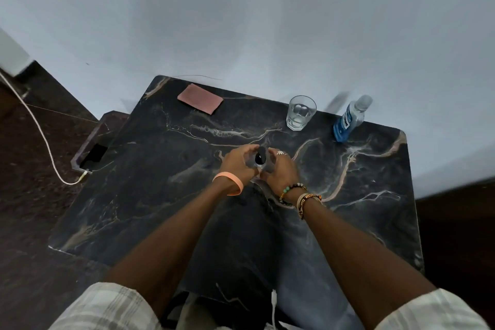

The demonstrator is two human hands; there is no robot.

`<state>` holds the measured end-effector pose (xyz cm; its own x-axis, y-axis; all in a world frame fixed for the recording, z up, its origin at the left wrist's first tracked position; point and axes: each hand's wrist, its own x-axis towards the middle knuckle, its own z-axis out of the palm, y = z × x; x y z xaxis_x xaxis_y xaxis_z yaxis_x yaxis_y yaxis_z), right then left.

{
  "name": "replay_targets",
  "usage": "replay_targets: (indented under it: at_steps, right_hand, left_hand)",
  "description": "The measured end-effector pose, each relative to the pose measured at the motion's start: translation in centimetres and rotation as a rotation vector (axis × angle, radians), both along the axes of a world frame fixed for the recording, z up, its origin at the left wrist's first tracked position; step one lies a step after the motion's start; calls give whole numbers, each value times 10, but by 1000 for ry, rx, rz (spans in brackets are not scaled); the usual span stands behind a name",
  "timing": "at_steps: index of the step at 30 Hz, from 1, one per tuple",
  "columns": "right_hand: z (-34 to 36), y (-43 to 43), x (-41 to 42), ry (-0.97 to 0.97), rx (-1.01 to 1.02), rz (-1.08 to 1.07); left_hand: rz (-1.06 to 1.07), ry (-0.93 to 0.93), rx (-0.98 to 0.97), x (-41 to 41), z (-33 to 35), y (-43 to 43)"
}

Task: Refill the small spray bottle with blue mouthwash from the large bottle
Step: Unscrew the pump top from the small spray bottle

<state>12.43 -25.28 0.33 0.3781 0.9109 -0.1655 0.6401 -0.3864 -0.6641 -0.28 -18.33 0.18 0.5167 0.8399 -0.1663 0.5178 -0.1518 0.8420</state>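
The small spray bottle (259, 159), clear with a black top, stands in the middle of the dark marble table (160, 195). My left hand (238, 162) holds it from the left and my right hand (280, 166) grips it from the right; my fingers hide most of its body. The large mouthwash bottle (348, 122), clear plastic with a blue label, holds blue liquid low down. It stands at the table's far right corner, well away from both hands.
A clear drinking glass (300, 112) with some water stands at the back, left of the mouthwash bottle. A pink cloth (200, 98) lies at the far left edge. A phone (93, 157) on a white cable rests on a lower shelf at the left.
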Motion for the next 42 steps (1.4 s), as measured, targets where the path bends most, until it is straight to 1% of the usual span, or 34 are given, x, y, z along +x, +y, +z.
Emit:
replay_targets:
  at_steps: [4,9,16,23,27,30,33,37,38,40,42]
  right_hand:
    - [1,0,-3,-24,13,-1]
    - [-3,-2,-6,-4,-13,-33]
    - [-2,-7,-10,24,41,-11]
    - [-4,-8,-14,5,1,21]
    - [-7,-3,-14,-19,-50,-20]
    - [-8,2,-14,-77,-141,-70]
    - [-6,6,-14,-122,-193,-120]
    - [-8,7,-12,-186,-203,-141]
    - [-9,7,-12,-188,-201,-141]
    - [-10,7,-12,-183,-191,-130]
    - [-10,6,-13,-193,-174,-108]
  left_hand:
    - [1,-1,-3,4,1,-1]
    - [44,-12,-24,10,-4,-5]
    - [47,7,79,14,-1,-7]
    - [79,12,112,12,4,-8]
    - [50,80,136,10,4,-7]
    - [126,158,186,12,1,-8]
    - [241,137,199,14,-4,-12]
    - [105,1,154,7,-3,-13]
    - [72,7,166,7,-1,-11]
    - [35,95,228,7,2,-7]
    - [48,132,243,7,3,-6]
